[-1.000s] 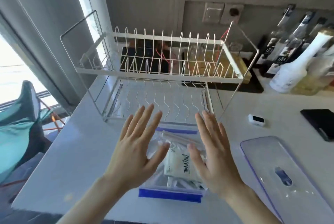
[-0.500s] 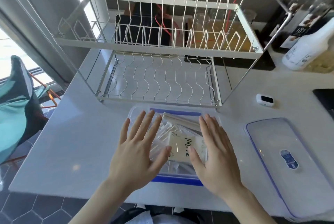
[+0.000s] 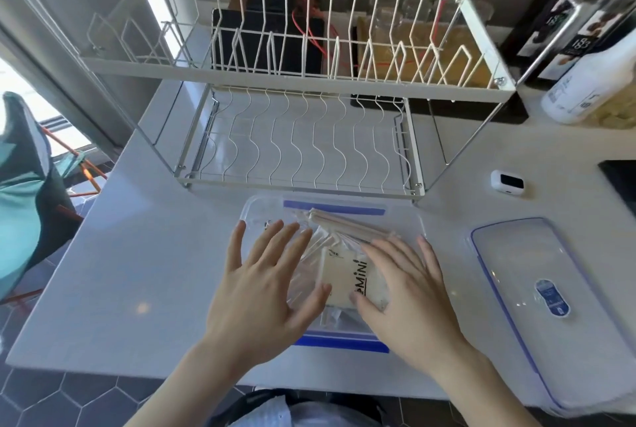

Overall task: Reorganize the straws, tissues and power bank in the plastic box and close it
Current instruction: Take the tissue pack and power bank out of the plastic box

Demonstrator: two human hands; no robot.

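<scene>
1. Rack stands at the counter's back edge
2. Box sits open by the front edge, ready for sorting
3. Lid lies right, off for access
4. Left hand, right hand spread flat over straws and tissues; power bank unseen

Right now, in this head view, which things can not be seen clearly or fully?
- Plastic box: its middle and near part lie under the left hand and right hand.
- Straws: partly hidden under the right hand; no count possible.
- Tissue pack: printing partly covered.
- Lid: near corner cut off by the picture's edge.
- Lid label: too small to read.
</scene>
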